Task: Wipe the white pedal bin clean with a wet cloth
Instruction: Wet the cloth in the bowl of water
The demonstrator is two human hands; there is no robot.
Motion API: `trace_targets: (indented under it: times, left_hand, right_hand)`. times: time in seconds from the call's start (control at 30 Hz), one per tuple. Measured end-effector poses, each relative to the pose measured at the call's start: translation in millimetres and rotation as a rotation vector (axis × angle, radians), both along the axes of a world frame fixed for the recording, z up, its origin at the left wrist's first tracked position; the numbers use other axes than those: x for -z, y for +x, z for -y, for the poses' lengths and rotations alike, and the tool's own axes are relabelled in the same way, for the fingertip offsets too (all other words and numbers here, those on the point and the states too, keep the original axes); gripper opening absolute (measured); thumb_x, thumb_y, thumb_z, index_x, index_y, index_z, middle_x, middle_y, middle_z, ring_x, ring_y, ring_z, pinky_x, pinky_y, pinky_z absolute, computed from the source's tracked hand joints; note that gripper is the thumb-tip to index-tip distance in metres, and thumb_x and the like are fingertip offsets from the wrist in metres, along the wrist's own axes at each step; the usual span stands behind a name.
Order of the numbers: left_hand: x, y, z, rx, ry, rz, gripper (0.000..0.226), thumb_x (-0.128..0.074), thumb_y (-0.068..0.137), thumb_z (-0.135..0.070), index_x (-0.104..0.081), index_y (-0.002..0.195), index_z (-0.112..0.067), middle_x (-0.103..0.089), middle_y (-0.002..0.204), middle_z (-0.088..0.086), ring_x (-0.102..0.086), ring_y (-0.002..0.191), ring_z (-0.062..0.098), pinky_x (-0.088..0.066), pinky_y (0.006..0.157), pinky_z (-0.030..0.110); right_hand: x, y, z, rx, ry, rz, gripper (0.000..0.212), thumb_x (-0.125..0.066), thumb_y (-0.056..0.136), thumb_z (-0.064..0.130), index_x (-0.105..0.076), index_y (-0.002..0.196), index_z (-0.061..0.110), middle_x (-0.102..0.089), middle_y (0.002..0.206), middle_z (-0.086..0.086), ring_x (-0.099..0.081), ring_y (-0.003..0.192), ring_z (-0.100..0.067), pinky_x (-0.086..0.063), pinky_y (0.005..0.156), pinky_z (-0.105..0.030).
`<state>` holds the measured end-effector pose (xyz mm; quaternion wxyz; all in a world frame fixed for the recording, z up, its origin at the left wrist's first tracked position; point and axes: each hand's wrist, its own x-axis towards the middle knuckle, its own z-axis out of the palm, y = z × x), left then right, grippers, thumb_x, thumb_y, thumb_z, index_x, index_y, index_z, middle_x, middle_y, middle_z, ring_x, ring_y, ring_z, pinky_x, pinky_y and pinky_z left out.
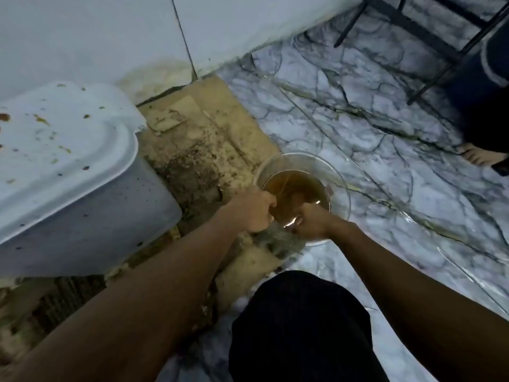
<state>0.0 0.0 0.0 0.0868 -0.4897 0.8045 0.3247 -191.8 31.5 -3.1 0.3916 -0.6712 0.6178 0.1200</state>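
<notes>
Crosswise, cloth (pixel 278 239) at bowl (pixel 343 188) rim

Clear glass bowl (pixel 303 172), glossy marbled floor (pixel 358 128), rough stained cardboard (pixel 209 133).

White wall (pixel 82 37), yellowish stain at its base. Marble-look floor (pixel 358 133) with dark veins. Soiled cardboard (pixel 206 128) lies flat by the wall. Black metal frame (pixel 413 27) top right. Dim light.

Hands (pixel 253 209) (pixel 311 221) on cloth (pixel 278 239) at bowl (pixel 341 188)
</notes>
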Motion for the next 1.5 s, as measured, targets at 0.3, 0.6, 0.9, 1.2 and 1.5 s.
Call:
trace_targets:
  times: [0.3, 0.6, 0.9, 1.2, 1.5]
  left_hand:
    - [15.3, -13.3, -24.3, 0.016, -0.097, 0.053, 0.038, -0.059, 0.099, -0.032, -0.058, 0.136, -0.024, -0.049, 0.14, 0.014, -0.036, 0.139, 0.03, -0.018, 0.12, 0.049]
    - [-37.1, 30.3, -40.4, -0.169, -0.219, -0.118, 0.012, -0.069, 0.086, -0.018, -0.074, 0.097, -0.015, -0.058, 0.091, -0.004, -0.059, 0.09, 0.018, -0.045, 0.078, 0.027]
    - [-145.9, 143.1, -75.2, -0.491, -0.432, -0.228, 0.014, -0.072, 0.091, -0.016, -0.058, 0.089, -0.013, -0.052, 0.076, 0.002, -0.046, 0.068, 0.016, -0.036, 0.067, 0.032]
    - [-230.4, 244.8, -110.6, -0.845, -0.64, -0.318, 0.013, -0.079, 0.087, -0.023, -0.073, 0.098, -0.025, -0.066, 0.091, -0.01, -0.06, 0.083, 0.004, -0.046, 0.071, 0.02]
    - [-236.8, 291.2, -67.2, -1.035, -0.869, -0.055, 0.051, -0.069, 0.093, -0.027, -0.057, 0.141, -0.018, -0.062, 0.139, 0.01, -0.049, 0.135, 0.031, -0.036, 0.115, 0.045]
  right_hand:
    - [14.0, -4.6, -10.5, -0.04, -0.072, 0.055, 0.014, -0.07, 0.082, 0.018, -0.073, 0.094, 0.01, -0.072, 0.087, -0.003, -0.066, 0.084, -0.019, -0.058, 0.077, -0.036]
    - [-57.5, 17.1, 1.0, -0.129, -0.283, 0.212, 0.016, -0.076, 0.08, 0.011, -0.079, 0.091, 0.022, -0.072, 0.084, 0.011, -0.063, 0.079, -0.001, -0.046, 0.067, -0.015]
    - [-173.6, 124.0, 25.5, -0.282, -0.515, 0.407, 0.014, -0.079, 0.079, 0.008, -0.079, 0.091, 0.016, -0.071, 0.085, 0.005, -0.064, 0.079, -0.005, -0.05, 0.071, -0.022]
    - [-259.7, 239.9, 43.4, -0.422, -0.59, 0.602, 0.017, -0.081, 0.078, 0.006, -0.078, 0.095, 0.009, -0.074, 0.086, -0.002, -0.069, 0.078, -0.008, -0.059, 0.075, -0.027]
    - [-244.3, 295.6, 75.1, -0.361, -0.797, 0.659, 0.059, -0.082, 0.078, 0.029, -0.061, 0.133, 0.024, -0.065, 0.127, 0.001, -0.059, 0.114, -0.015, -0.055, 0.095, -0.043]
